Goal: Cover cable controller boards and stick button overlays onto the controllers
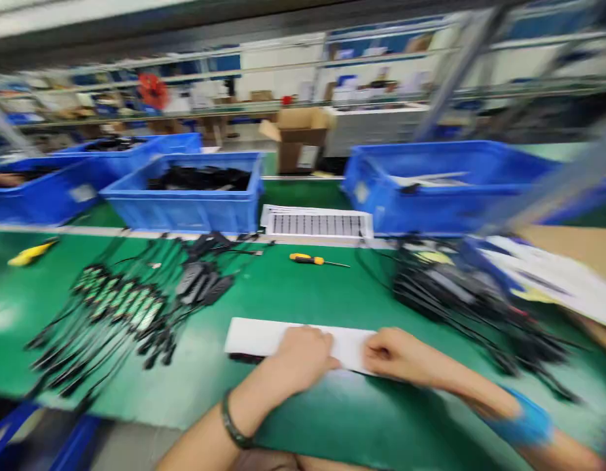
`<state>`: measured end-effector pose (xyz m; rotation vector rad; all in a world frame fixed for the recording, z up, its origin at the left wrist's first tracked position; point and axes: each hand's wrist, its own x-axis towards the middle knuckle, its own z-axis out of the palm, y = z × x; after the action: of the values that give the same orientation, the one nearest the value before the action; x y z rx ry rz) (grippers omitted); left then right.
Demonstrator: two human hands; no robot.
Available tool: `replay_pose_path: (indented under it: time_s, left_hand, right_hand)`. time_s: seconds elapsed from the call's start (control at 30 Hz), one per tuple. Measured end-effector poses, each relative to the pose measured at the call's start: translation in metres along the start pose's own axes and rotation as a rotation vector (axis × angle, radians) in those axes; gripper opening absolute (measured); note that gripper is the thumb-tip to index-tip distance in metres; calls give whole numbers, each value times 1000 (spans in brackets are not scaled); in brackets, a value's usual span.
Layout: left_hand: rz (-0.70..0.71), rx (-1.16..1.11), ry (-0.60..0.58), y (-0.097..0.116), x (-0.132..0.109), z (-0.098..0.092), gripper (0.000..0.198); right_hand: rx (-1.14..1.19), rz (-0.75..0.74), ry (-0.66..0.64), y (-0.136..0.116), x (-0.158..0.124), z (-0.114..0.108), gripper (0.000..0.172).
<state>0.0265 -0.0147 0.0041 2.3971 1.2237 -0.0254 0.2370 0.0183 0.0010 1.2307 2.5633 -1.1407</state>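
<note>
A long white strip point(264, 335) lies crosswise on the green bench in front of me, with a dark edge showing beneath its left end. Whether it is folded paper or a flat box I cannot tell. My left hand point(303, 356) is closed over its middle, thumb pointing right. At its right end, my right hand point(396, 353) has its fingers curled in a pinch on the strip. Beyond the strip lies a yellow and black screwdriver point(307, 260).
Left on the bench are several green circuit boards with cables point(119, 301) and black adapters point(202, 281). A heap of black cabled devices point(445, 288) sits right. Blue bins point(185, 209) line the back beside a printed label sheet point(317, 224). A yellow-handled tool point(31, 254) lies far left.
</note>
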Motion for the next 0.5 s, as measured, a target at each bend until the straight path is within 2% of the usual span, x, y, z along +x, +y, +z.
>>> replay_pose_path:
  time_s: [0.07, 0.13, 0.23, 0.37, 0.5]
  left_hand:
    - [22, 31, -1, 8, 5, 0, 22]
    - [68, 43, 7, 10, 6, -3, 14]
    - [75, 77, 14, 15, 6, -5, 14]
    - [29, 153, -2, 25, 14, 0, 21]
    - [19, 212, -16, 29, 20, 4, 24]
  right_hand:
    - [65, 69, 23, 6, -24, -1, 27]
    - [105, 69, 54, 6, -31, -3, 18]
    - [83, 48, 129, 0, -32, 2, 12]
    - [3, 64, 243, -10, -31, 12, 19]
    - [15, 17, 229, -5, -35, 6, 21]
